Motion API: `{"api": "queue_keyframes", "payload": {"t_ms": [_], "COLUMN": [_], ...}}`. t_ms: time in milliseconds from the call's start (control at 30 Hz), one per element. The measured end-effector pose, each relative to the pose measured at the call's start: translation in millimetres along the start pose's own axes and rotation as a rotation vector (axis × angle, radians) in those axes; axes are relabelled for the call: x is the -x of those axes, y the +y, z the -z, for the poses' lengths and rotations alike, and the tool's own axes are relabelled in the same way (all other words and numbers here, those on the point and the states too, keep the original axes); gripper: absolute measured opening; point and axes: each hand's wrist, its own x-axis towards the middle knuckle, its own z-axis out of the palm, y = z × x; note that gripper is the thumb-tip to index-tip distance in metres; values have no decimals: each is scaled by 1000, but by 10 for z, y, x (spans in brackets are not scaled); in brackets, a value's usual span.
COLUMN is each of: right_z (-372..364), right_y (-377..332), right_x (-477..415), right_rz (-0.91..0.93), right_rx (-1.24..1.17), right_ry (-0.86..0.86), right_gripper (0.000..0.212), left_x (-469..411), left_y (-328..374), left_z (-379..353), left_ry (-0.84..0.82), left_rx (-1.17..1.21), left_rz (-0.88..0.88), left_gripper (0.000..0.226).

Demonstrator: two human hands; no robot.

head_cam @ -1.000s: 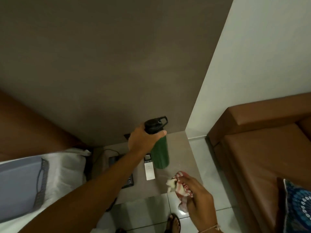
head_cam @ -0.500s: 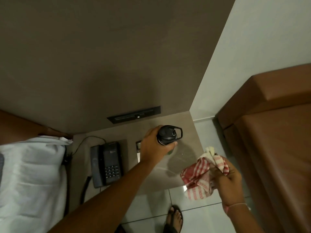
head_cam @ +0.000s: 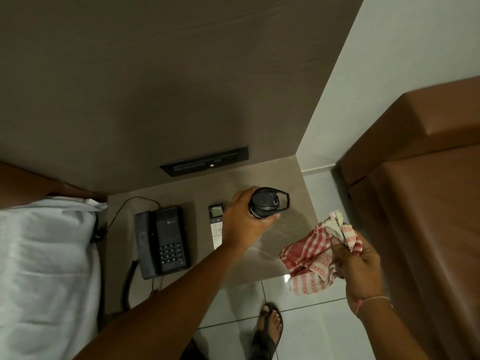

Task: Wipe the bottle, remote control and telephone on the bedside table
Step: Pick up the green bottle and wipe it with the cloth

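I look straight down on the bedside table (head_cam: 291, 188). My left hand (head_cam: 244, 222) grips the neck of the bottle (head_cam: 267, 202), of which only the black cap with its loop handle shows. The white remote control (head_cam: 217, 224) lies just left of that hand, its lower part hidden by my wrist. Further left sits the black telephone (head_cam: 162, 240) with its handset and keypad. My right hand (head_cam: 358, 263) holds a bunched red-and-white checked cloth (head_cam: 309, 258) over the table's front right corner, apart from the bottle.
A white-sheeted bed (head_cam: 44, 268) borders the table on the left. A brown leather sofa (head_cam: 426, 203) stands at the right. A dark socket panel (head_cam: 205, 161) is set in the wall above the table. My sandalled foot (head_cam: 268, 326) rests on the tiled floor.
The view tilted down to a top view of the table. The bottle stays in my left hand. My right hand rose with the cloth toward the table's right corner.
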Motion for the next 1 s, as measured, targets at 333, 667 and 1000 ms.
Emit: {"api": "queue_keyframes", "payload": {"t_ms": [333,667,1000], "right_z": [-39,-129,-293], "right_y": [52,48,-119], "right_x": [54,157,349], "right_rz": [-15,-18,11], "right_rx": [-13,4,31], "right_ry": [15,5,-157], "right_gripper": [26,25,26], "left_x": [8,106,793], "left_y": [-113,-198,-94], "left_z": [-38,2,305], "left_ry": [-7,-120,-258], "left_rx": [33,190,310], "left_rz": [21,148,411], "left_gripper": [76,93,64]}}
